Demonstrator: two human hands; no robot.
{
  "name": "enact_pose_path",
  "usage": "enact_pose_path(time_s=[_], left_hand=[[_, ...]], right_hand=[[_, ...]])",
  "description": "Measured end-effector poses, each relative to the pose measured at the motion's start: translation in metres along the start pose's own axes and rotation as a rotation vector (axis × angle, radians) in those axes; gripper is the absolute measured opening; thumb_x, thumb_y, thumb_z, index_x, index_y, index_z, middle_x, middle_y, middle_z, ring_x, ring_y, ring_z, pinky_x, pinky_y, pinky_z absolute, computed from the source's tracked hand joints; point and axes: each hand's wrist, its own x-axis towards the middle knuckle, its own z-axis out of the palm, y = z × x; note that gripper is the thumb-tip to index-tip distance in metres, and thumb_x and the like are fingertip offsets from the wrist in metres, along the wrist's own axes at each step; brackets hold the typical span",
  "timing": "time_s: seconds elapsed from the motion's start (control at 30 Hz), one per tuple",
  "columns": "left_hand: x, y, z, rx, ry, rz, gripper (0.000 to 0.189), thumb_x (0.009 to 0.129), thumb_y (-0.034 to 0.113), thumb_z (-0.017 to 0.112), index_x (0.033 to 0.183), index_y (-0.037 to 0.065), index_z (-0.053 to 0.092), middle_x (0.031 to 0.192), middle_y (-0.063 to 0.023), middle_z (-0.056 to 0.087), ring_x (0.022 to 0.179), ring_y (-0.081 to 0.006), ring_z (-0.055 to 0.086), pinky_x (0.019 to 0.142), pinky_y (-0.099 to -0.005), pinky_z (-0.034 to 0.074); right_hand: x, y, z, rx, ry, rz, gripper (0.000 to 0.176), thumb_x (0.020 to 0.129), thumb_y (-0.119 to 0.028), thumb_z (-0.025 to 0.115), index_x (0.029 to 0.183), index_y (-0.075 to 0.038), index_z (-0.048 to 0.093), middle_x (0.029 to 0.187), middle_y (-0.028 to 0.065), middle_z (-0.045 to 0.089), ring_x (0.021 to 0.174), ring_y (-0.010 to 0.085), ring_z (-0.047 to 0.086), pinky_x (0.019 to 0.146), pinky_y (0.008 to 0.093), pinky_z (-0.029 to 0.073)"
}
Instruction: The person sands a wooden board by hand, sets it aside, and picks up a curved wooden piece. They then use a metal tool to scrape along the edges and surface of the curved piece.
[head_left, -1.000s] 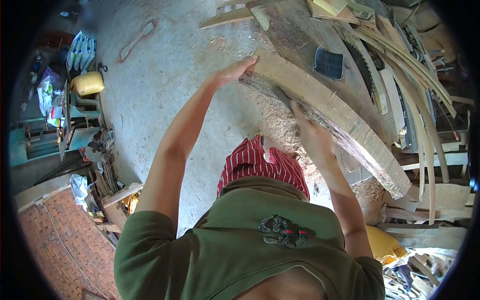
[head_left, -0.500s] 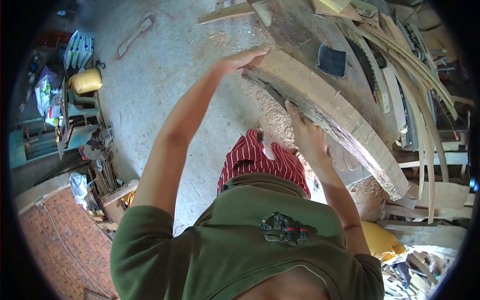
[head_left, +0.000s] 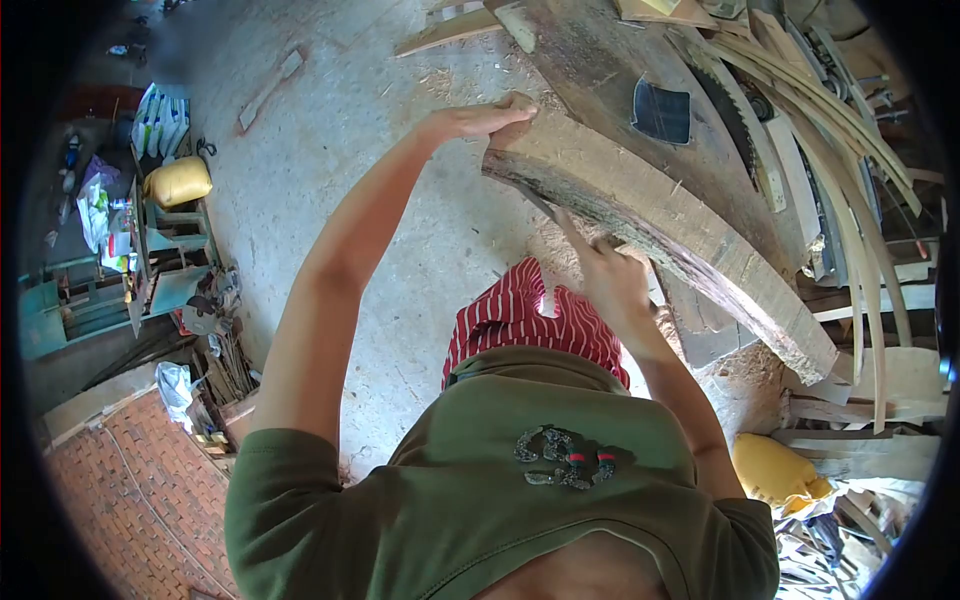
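A thick curved wooden plank [head_left: 660, 195] with rough bark along its near edge lies slanting from the middle to the right. My left hand [head_left: 500, 115] grips the plank's upper left end, fingers wrapped over it. Below the bark edge, my right hand [head_left: 612, 280] is closed round a tool whose handle is hidden in the palm. A narrow dark blade [head_left: 537, 200] extends from that hand along the bark edge near the plank's left end.
Behind the plank, a dark piece of cloth or pad [head_left: 661, 112] lies on a wooden board [head_left: 590, 70]. A toothed saw blade [head_left: 728, 112] and long thin wood strips [head_left: 850, 200] stand at the right. Yellow sacks [head_left: 178, 182] sit at both sides.
My right hand has shifted slightly left and down, and the dark blade shows more clearly below the bark edge. My left hand still holds the plank's end, its fingers more curled.
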Motion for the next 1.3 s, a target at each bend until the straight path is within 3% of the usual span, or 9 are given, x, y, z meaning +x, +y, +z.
enact_pose_path(time_s=[0.13,0.27,0.33,0.47,0.63,0.77,0.9,0.93,1.3], left_hand=[[-0.011,0.009,0.002,0.057,0.022,-0.022,0.105,0.082,0.085,0.034,0.152,0.006,0.029,0.157,-0.0242,0.021,0.148,-0.0349,0.017,0.118,-0.0507,0.017],[-0.010,0.027,0.003,-0.011,0.013,0.064,0.105,0.082,0.085,0.034,0.152,0.006,0.028,0.157,-0.0232,0.022,0.148,-0.0354,0.017,0.118,-0.0515,0.017],[-0.029,0.045,-0.007,0.047,-0.070,-0.048,0.103,0.083,0.083,0.034,0.151,0.006,0.030,0.157,-0.0209,0.025,0.147,-0.0349,0.019,0.118,-0.0520,0.017],[0.008,0.000,0.009,-0.041,0.087,0.101,0.098,0.085,0.081,0.036,0.149,0.007,0.036,0.155,-0.0182,0.031,0.146,-0.0323,0.024,0.118,-0.0485,0.019],[-0.009,0.010,0.007,0.010,0.085,0.089,0.081,0.093,0.072,0.037,0.136,0.005,0.049,0.131,-0.0152,0.055,0.124,-0.0238,0.046,0.108,-0.0379,0.032],[-0.017,0.015,0.008,-0.078,0.040,0.094,0.077,0.095,0.070,0.038,0.134,0.004,0.048,0.118,-0.0139,0.059,0.115,-0.0220,0.047,0.105,-0.0378,0.034],[-0.011,0.011,0.015,-0.123,0.099,0.144,0.079,0.095,0.069,0.039,0.138,0.003,0.041,0.124,-0.0146,0.055,0.122,-0.0230,0.044,0.106,-0.0369,0.033],[-0.006,0.012,0.017,-0.148,0.126,0.180,0.079,0.095,0.069,0.039,0.140,0.003,0.038,0.127,-0.0149,0.054,0.124,-0.0233,0.043,0.107,-0.0369,0.032],[-0.014,0.016,0.016,-0.136,0.067,0.121,0.082,0.095,0.067,0.041,0.144,0.002,0.034,0.138,-0.0159,0.049,0.131,-0.0240,0.040,0.110,-0.0368,0.030]], right_hand=[[-0.004,0.000,-0.007,0.083,0.082,0.027,0.076,0.082,-0.010,0.060,0.151,-0.028,0.034,0.077,0.0184,0.068,0.059,0.0314,0.068,0.050,0.0429,0.057],[-0.001,-0.003,0.002,0.059,0.113,0.081,0.076,0.083,-0.009,0.061,0.151,-0.027,0.034,0.076,0.0172,0.068,0.059,0.0301,0.069,0.047,0.0414,0.056],[-0.006,-0.001,-0.006,0.043,0.083,0.104,0.076,0.083,-0.009,0.061,0.151,-0.028,0.033,0.076,0.0170,0.068,0.062,0.0297,0.070,0.050,0.0422,0.057],[-0.007,0.006,-0.020,0.053,0.049,0.056,0.077,0.084,-0.003,0.057,0.152,-0.031,0.031,0.073,0.0163,0.067,0.060,0.0286,0.068,0.051,0.0423,0.056],[0.032,-0.023,-0.019,0.109,-0.017,-0.003,0.080,0.083,0.002,0.054,0.152,-0.033,0.030,0.073,0.0158,0.066,0.061,0.0310,0.068,0.052,0.0432,0.056],[-0.005,0.003,-0.020,0.048,-0.005,0.040,0.078,0.085,-0.009,0.061,0.153,-0.031,0.029,0.078,0.0185,0.068,0.067,0.0330,0.070,0.059,0.0435,0.058],[0.009,-0.005,0.000,0.075,0.036,0.049,0.086,0.082,-0.021,0.070,0.154,-0.031,0.024,0.078,0.0161,0.068,0.067,0.0317,0.070,0.059,0.0429,0.058],[0.018,-0.019,-0.017,0.081,-0.095,0.099,0.087,0.081,-0.019,0.070,0.154,-0.030,0.024,0.078,0.0157,0.069,0.067,0.0321,0.070,0.060,0.0424,0.058],[0.054,-0.036,-0.024,0.178,-0.032,0.027,0.076,0.082,-0.007,0.057,0.151,-0.031,0.033,0.081,0.0189,0.069,0.070,0.0345,0.070,0.065,0.0473,0.058]])
